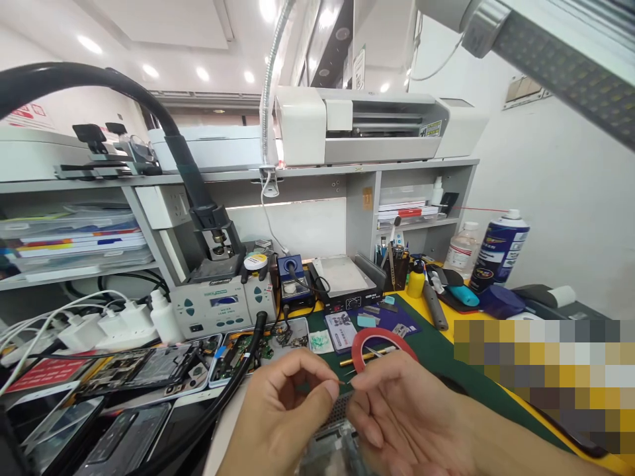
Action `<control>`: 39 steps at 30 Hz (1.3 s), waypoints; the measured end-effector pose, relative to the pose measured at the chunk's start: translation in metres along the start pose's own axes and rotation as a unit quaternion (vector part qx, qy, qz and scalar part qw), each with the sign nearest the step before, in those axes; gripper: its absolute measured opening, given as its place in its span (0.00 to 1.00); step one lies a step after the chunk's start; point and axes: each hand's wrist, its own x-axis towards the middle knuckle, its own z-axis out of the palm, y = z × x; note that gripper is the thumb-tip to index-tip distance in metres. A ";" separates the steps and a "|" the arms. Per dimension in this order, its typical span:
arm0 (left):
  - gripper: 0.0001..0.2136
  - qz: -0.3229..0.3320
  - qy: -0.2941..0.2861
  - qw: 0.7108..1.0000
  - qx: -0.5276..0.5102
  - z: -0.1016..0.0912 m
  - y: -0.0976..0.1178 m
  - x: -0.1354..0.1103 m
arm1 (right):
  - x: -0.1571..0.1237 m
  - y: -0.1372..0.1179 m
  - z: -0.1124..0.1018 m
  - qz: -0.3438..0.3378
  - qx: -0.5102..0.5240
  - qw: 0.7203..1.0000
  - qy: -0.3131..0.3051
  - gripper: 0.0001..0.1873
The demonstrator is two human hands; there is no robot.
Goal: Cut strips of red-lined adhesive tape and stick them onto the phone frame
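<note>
The person's bare hands meet low in front of the body, their fingertips close together with a narrow gap between. The left hand shows its back and thumb side, the thumb and bent index finger closing at the tips in a pinch. The right hand turns its palm partly upward, lower fingers curled inward. Its bare forearm slants in from the lower right.

Green mat on yellow tabletop; red ring on mat.
</note>
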 end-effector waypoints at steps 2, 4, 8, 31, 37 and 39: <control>0.12 -0.012 0.001 1.000 0.005 -0.002 -0.001 0.002 | -0.008 -0.005 0.006 -0.029 -0.065 0.996 0.058 0.22; 0.13 -0.033 0.002 0.999 0.014 -0.005 -0.002 0.003 | -0.027 -0.012 0.018 -0.134 -0.177 0.957 0.186 0.22; 0.12 -0.059 0.030 0.998 0.016 -0.011 -0.002 0.004 | -0.082 -0.020 0.045 -0.287 -0.267 0.856 0.336 0.14; 0.15 -0.058 -0.043 0.997 0.025 -0.014 0.007 0.001 | -0.097 0.036 0.020 -0.112 -0.520 0.677 0.509 0.11; 0.13 -0.023 -0.060 0.997 -0.042 -0.018 0.010 -0.001 | -0.053 0.022 0.043 -0.242 -0.442 0.759 0.413 0.18; 0.13 -0.006 -0.053 0.998 -0.039 -0.021 0.010 0.000 | -0.045 0.014 0.050 -0.226 -0.469 0.754 0.400 0.19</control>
